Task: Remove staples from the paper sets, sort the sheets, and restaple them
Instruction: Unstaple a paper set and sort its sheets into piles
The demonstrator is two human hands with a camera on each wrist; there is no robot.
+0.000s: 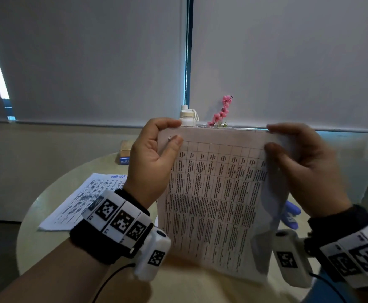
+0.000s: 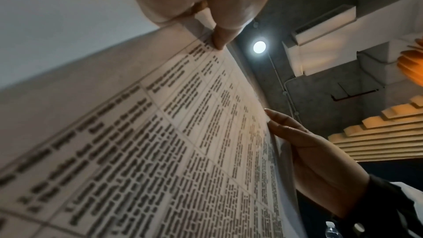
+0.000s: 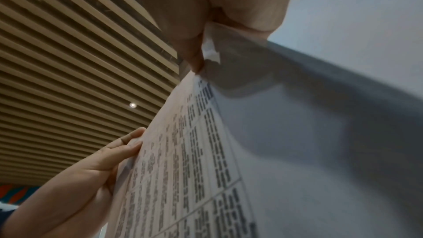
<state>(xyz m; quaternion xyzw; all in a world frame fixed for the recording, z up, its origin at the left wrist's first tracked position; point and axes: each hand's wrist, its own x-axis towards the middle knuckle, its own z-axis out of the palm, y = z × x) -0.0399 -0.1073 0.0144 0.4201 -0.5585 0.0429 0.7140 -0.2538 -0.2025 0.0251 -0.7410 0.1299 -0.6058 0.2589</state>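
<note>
One round surface carries one flat paper set at the left and one purple object, partly hidden, at the right. One held paper set stands upright above the surface, its printed table of ruled columns facing the person. Two hands grip its top corners. The left hand pinches the top left corner between thumb and curled fingers, next to one staple. The right hand pinches the top right corner, where the sheets curl back.
</note>
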